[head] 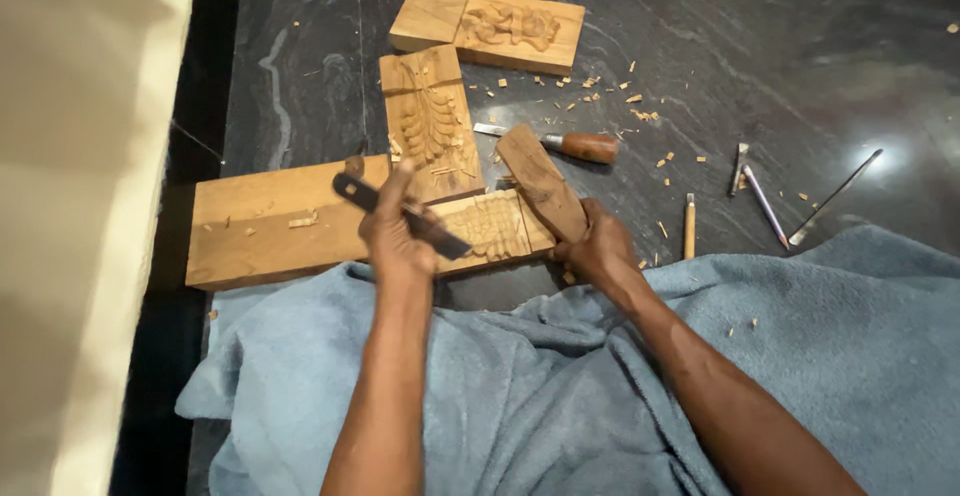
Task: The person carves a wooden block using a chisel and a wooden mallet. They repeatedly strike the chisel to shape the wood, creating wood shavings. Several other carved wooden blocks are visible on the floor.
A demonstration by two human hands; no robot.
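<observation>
My left hand (395, 231) grips a dark flat chisel (440, 239), its tip resting on the carved end of a long wooden plank (270, 226) that lies across the dark stone floor. My right hand (600, 251) holds a flat wooden mallet (540, 178) raised at a slant just right of the chisel. A carved wooden block (428, 116) with a leaf-like relief lies on the plank's far edge, touching it.
Another carved block (490, 24) lies farther back. A wooden-handled chisel (575, 144) rests beside the mallet. Several thin metal tools (765, 201) and wood chips are scattered at right. A blue towel (560, 386) covers my lap. A pale wall (80, 206) runs along the left.
</observation>
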